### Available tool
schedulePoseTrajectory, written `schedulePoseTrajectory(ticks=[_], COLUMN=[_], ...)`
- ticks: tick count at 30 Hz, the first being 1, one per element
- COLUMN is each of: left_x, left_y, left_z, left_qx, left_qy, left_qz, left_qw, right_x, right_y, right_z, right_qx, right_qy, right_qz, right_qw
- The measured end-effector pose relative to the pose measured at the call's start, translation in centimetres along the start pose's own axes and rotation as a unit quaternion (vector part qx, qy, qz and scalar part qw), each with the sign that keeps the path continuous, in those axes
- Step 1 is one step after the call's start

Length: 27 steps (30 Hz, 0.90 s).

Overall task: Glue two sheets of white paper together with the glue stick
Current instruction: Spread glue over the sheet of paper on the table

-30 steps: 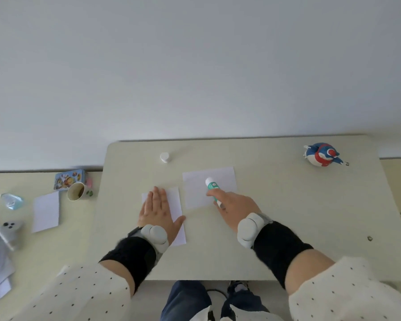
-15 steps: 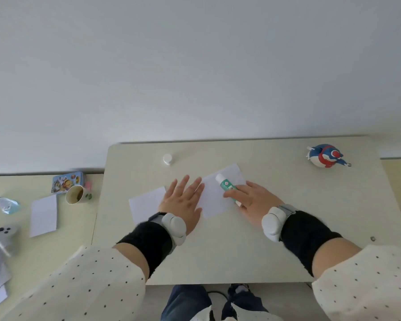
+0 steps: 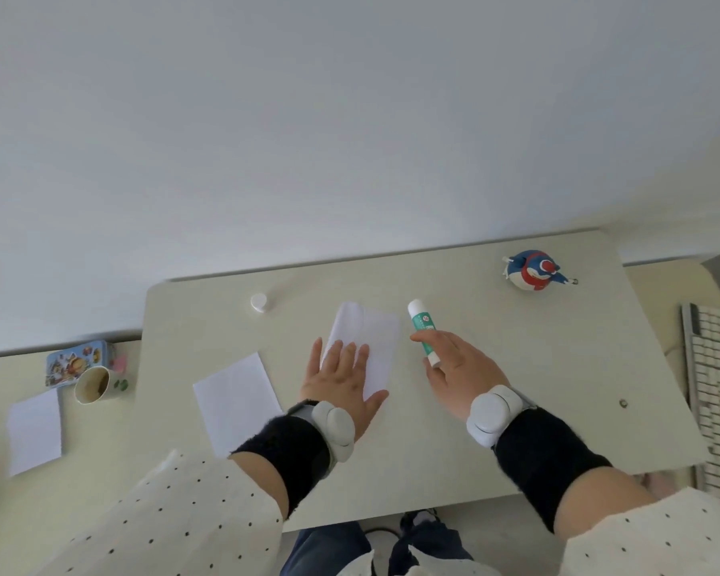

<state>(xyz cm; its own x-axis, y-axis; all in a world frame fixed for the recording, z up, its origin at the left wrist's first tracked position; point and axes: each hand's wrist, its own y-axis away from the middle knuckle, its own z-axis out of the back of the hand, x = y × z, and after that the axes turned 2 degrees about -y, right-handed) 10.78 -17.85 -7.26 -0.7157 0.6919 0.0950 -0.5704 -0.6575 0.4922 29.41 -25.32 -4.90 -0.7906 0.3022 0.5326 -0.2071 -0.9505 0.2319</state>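
Sheet (image 3: pixel 375 347) slid from second sheet (image 3: pixel 235 399) — cap (image 3: pixel 258 302), toy (image 3: pixel 531 271) behind.

Matt paper sheet (image 3: pixel 377 347); glossy plastic glue stick (image 3: pixel 422 330); smooth table (image 3: pixel 516 367)

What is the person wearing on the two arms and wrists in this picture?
Both arms look alike. Each has a cream-white sleeve with small dark dots, pushed up the forearm. Below it sits a wide black fuzzy band, and at the wrist a rounded white and grey device on a strap. This holds for the left hand and the right hand. No rings, gloves or cables are visible.
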Motion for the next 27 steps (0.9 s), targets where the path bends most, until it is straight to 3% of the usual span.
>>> schedulePoseTrajectory(ticks=[5,8,11,16,27], left_x=[-1.7,-0.1,1.4,1.7,1.0], left_y=[-0.1,-0.8,-1.2,-1.6,-3.0], left_z=[0.4,0.6,0.6,0.9,1.5], left_qx=[-0.046,-0.062,-0.044,-0.025,-0.022], left_qy=[0.032,0.012,-0.031,-0.055,0.005], left_qz=[0.024,-0.005,-0.078,-0.085,-0.117], left_qw=[0.998,0.998,0.995,0.995,0.993], right_x=[-0.1,0.0,0.2,0.9,1.1], right_y=[-0.2,-0.8,-1.6,-2.4,-3.1], right_z=[0.7,1.0,1.4,1.6,1.0], right_qx=[0.027,0.035,0.022,-0.004,0.077], right_qy=[-0.004,0.002,-0.027,-0.131,-0.104], right_qz=[-0.019,-0.051,-0.062,-0.1,-0.11], right_qw=[0.999,0.998,0.997,0.986,0.985])
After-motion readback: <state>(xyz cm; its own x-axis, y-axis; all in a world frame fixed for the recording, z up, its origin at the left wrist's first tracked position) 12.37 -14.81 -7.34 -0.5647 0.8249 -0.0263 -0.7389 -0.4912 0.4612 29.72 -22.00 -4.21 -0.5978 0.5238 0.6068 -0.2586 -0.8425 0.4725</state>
